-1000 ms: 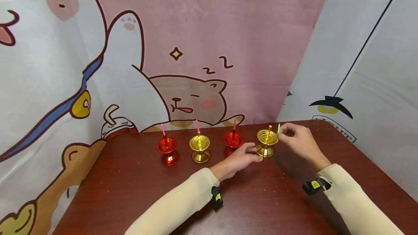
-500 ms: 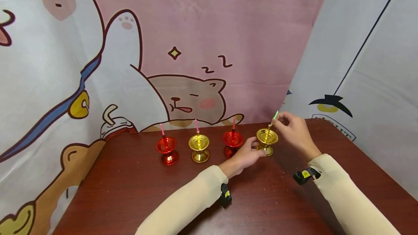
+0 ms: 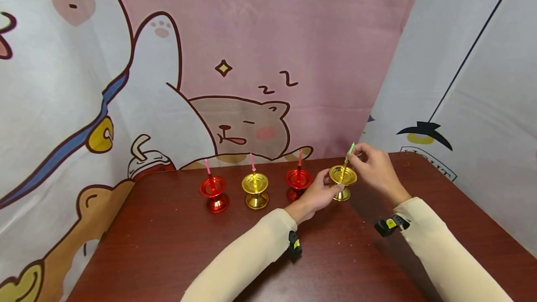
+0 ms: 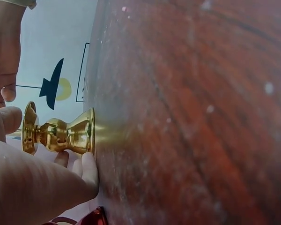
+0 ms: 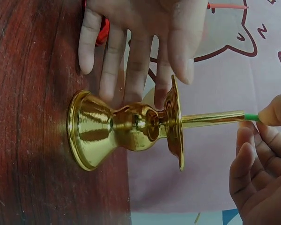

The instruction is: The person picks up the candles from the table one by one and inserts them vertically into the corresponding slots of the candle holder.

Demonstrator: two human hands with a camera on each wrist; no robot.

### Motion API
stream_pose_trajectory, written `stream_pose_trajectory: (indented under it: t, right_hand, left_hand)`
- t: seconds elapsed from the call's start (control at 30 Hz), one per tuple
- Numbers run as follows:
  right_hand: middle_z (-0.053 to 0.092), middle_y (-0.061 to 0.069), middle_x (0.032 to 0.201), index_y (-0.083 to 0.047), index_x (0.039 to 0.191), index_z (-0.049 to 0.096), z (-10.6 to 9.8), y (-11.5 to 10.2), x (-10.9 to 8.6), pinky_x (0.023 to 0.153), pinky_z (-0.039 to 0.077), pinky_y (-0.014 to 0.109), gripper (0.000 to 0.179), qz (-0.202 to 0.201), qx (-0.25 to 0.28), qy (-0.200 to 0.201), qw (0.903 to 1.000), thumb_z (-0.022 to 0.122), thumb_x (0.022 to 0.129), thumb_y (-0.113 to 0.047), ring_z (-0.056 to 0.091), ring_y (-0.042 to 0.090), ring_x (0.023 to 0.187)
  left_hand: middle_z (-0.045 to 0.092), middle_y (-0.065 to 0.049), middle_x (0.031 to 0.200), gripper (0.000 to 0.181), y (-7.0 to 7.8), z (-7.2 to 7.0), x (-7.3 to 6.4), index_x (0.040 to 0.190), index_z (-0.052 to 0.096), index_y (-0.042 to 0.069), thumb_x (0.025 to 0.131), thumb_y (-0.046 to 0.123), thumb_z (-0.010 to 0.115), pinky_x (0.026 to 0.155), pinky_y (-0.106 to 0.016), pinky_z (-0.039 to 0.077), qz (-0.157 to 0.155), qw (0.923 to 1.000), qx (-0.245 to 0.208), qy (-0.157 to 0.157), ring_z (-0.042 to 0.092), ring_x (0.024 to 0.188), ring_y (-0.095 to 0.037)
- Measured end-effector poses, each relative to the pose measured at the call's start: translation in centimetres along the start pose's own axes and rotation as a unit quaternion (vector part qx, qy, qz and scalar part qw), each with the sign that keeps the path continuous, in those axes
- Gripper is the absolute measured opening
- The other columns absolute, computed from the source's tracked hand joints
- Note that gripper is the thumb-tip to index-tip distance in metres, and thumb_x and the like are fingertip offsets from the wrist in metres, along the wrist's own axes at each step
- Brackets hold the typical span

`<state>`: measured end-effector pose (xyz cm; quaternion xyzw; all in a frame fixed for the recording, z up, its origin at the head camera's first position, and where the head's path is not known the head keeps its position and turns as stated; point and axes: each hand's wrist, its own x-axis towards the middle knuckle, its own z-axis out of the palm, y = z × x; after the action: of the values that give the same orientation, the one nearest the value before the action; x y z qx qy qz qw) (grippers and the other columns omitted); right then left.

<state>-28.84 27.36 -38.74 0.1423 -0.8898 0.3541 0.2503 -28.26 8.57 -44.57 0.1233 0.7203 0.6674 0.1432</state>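
At the right end of a row stands a gold candle holder (image 3: 342, 176), upright on the table, with a dish and a thin tube rising from it. My right hand (image 3: 375, 168) pinches a green candle (image 5: 251, 117) between thumb and fingertips; its lower end meets the top of the tube. How deep it sits inside is hidden. My left hand (image 3: 317, 195) lies at the holder's left side, fingers fairly straight behind the stem (image 5: 145, 126) and base, thumb near the dish. In the left wrist view the fingertips (image 4: 90, 166) reach the foot of the holder.
Left of my hands stand a red holder (image 3: 299, 179) with a red candle, partly behind my left hand, another gold holder (image 3: 256, 184) and another red holder (image 3: 213, 187), both with pink candles. A printed cloth (image 3: 327, 59) hangs behind the brown table (image 3: 168, 246).
My right hand has moved left and up, bringing the green candle from beside the gold holder onto its tube. My left hand has moved right, up against the holder.
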Motion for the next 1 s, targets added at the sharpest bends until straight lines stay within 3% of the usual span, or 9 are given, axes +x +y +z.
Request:
stream_pose_trajectory:
  t: [0.4, 0.67, 1.0]
  right_hand:
    - [0.077, 0.009, 0.092, -0.003, 0.104, 0.075, 0.06, -0.08, -0.12, 0.065, 0.045, 0.019, 0.004, -0.048, -0.001, 0.013, 0.9988, 0.074, 0.103, -0.007, 0.062, 0.015, 0.072]
    - [0.074, 0.008, 0.092, -0.003, 0.103, 0.073, 0.44, 0.09, -0.13, 0.063, 0.049, 0.021, 0.003, -0.080, -0.016, 0.008, 0.9966, 0.071, 0.103, -0.003, 0.063, 0.017, 0.071]
    - [0.074, 0.008, 0.094, -0.003, 0.103, 0.073, 0.43, 0.50, -0.51, 0.064, 0.050, 0.025, 0.003, -0.071, -0.026, 0.003, 0.9971, 0.073, 0.103, -0.006, 0.063, 0.018, 0.073]
  left_hand:
    - [0.064, -0.003, 0.127, 0.055, 0.30, 0.28, -0.19, 0.159, 0.048, 0.014, 0.108, 0.015, 0.070, 0.114, -0.045, 0.051, 0.001, 0.9997, 0.016, 0.018, 0.065, 0.127, -0.025]
    - [0.064, -0.006, 0.143, 0.053, 0.33, 0.39, -0.05, 0.158, 0.047, 0.013, 0.109, 0.014, 0.069, 0.119, -0.044, 0.046, -0.001, 0.9998, 0.002, 0.018, 0.060, 0.140, -0.026]
    - [0.064, -0.005, 0.135, 0.055, 0.48, 0.17, -0.85, 0.159, 0.047, 0.009, 0.109, 0.017, 0.070, 0.117, -0.048, 0.047, -0.018, 0.9996, 0.019, 0.008, 0.061, 0.134, -0.027]
